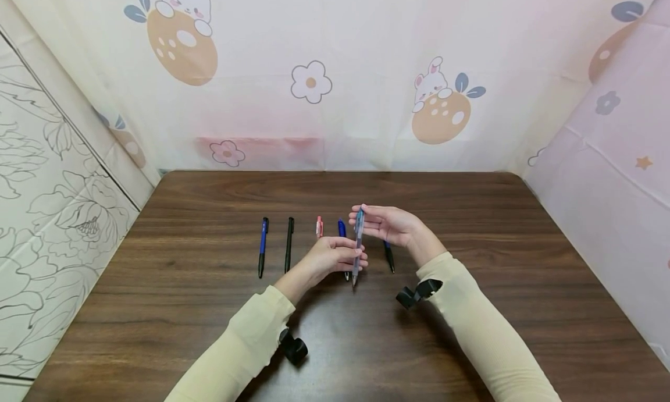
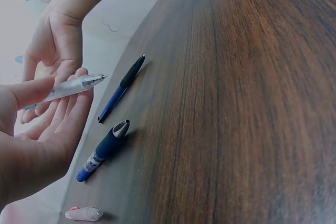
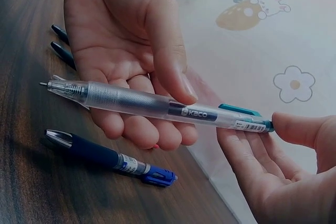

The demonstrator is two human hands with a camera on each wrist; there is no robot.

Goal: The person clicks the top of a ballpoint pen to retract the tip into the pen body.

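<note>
Between my two hands, above the table, is a clear click pen (image 3: 131,102) with a teal clip and button; its metal tip sticks out. My left hand (image 1: 332,255) pinches the barrel between thumb and fingers, tip towards me. At the other end, my right hand (image 1: 395,224) has its thumb on the teal button and its fingers against the barrel. Below the hands lies a blue pen (image 2: 105,148) with a dark grip and silver tip. A blue-and-black pen (image 1: 389,256) lies under the right hand, partly covered. Left of these, a pink-red pen (image 1: 319,226) is half hidden by my left hand.
Further left on the brown wooden table (image 1: 183,332) lie a black pen (image 1: 289,245) and another blue-and-black pen (image 1: 263,248), roughly parallel. A patterned curtain (image 1: 366,128) hangs behind the table's far edge. Each sleeve carries a black wrist camera.
</note>
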